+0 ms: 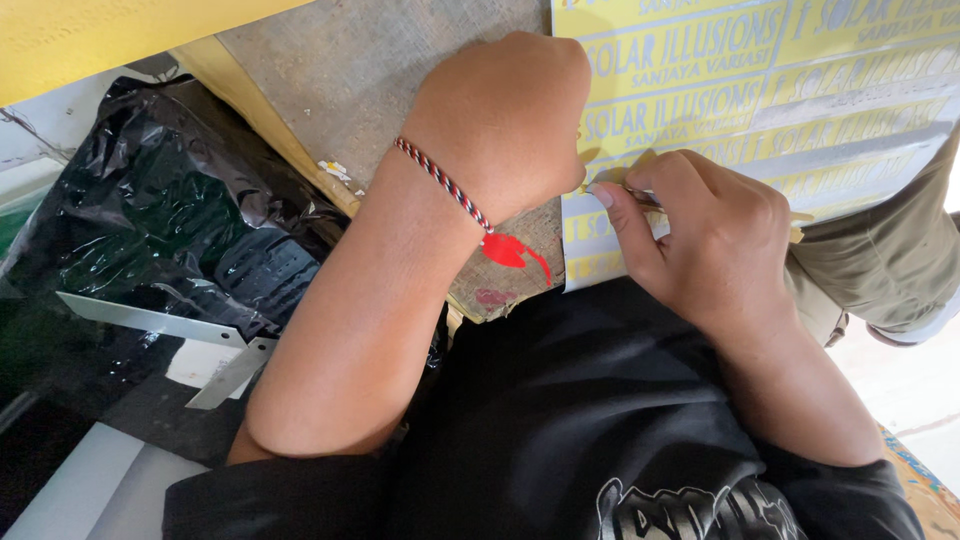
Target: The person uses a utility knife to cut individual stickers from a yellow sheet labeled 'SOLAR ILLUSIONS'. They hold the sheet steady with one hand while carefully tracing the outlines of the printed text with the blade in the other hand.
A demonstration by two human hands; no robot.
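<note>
step in hand looks like weeding cut vinyl: the yellow vinyl sticker sheet with rows of cut lettering on a pale grey backing (760, 90) lies on the rough grey-brown board (350, 80), at the far right of the scene, its near-left corner hanging just over the board's near edge. left hand (505, 115) is closed into a fist, knuckles down on the sheet's left edge, pinning it; whether anything is inside the fist i cannot tell. a red, black and white braided wrist cord (445, 185) with a red tag sits on that wrist. right hand (715, 235) is curled tight, thumb and forefinger pinched on a thin grey pick-like tool (648, 198), its tip hidden between the two hands at a lower row of lettering; several rows near there already show bare backing, the far rows are still full yellow. judgement: roughly midway through, working row by row. next move probably calls for a shallow tool angle and a light lift so only the waste vinyl comes up, with the left fist holding down close to the tip so the letters don't drag. crumpled black plastic sheeting (160, 220) and a pale flat metal strip (150, 320) lie at the left, well apart from the work.
</note>
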